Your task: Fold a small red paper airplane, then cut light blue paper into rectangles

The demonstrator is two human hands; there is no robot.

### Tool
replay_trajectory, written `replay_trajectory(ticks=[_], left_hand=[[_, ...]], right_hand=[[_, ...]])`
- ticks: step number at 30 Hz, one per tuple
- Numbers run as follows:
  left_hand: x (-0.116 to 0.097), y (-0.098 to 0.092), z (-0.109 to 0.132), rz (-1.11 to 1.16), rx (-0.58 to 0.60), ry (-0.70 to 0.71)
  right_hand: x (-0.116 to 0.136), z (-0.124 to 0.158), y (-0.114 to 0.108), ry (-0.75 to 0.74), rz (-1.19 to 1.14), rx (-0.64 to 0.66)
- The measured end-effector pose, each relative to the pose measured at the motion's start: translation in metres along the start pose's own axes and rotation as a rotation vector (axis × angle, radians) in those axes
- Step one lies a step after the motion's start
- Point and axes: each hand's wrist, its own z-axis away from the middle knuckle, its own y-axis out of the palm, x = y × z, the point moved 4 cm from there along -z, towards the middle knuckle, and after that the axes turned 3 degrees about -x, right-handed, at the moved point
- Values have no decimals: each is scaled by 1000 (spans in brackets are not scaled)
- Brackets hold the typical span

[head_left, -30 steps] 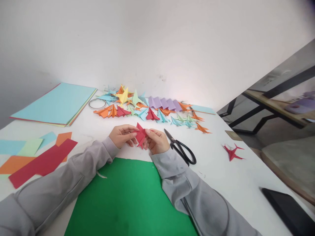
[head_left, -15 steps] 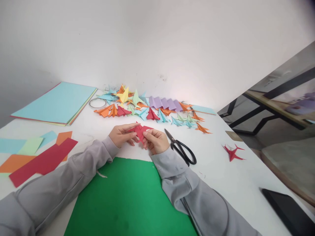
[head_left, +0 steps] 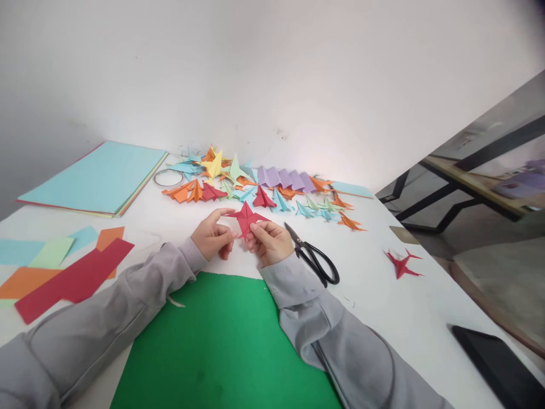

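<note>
Paper [head_left: 246, 216], red and folded into a figure with several points, is up in front of you above the bench [head_left: 374, 307], between your two hands and just past the far edge of a green sheet [head_left: 225, 341]. Your right hand [head_left: 275, 243] pinches it near its lower right side, thumb on the near face and fingers behind. Your left hand [head_left: 212, 234] has its index finger stretched out to the figure's left point, with the other fingers curled; you cannot tell from here whether it grips that point or only meets it. Black-handled scissors [head_left: 317, 262] lie just to the right of your right hand, and another red folded figure [head_left: 401, 266] sits farther right. On your left, a long red strip [head_left: 74, 281] lies over smaller coloured pieces, with a stack of large sheets [head_left: 97, 176] beyond. Along the wall, near a pleated purple paper [head_left: 285, 179], you have many-coloured folded figures [head_left: 215, 166] bunched together.
</note>
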Motion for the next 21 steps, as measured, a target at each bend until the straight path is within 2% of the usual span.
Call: replay_trajectory(ticks=[3, 7, 10, 13, 21], left_hand=[[-1, -4, -1, 27, -78, 59], [-4, -8, 0, -73, -196, 273], [-6, -5, 2, -241, -163, 420], [-6, -4, 4, -387, -146, 503], [-7, -6, 4, -466, -169, 560]], right_hand=[[4, 3, 2, 18, -20, -10], [6, 5, 4, 63, -1, 22], [7, 6, 4, 98, 13, 49], [7, 6, 5, 118, 31, 90], [4, 4, 6, 122, 50, 114]])
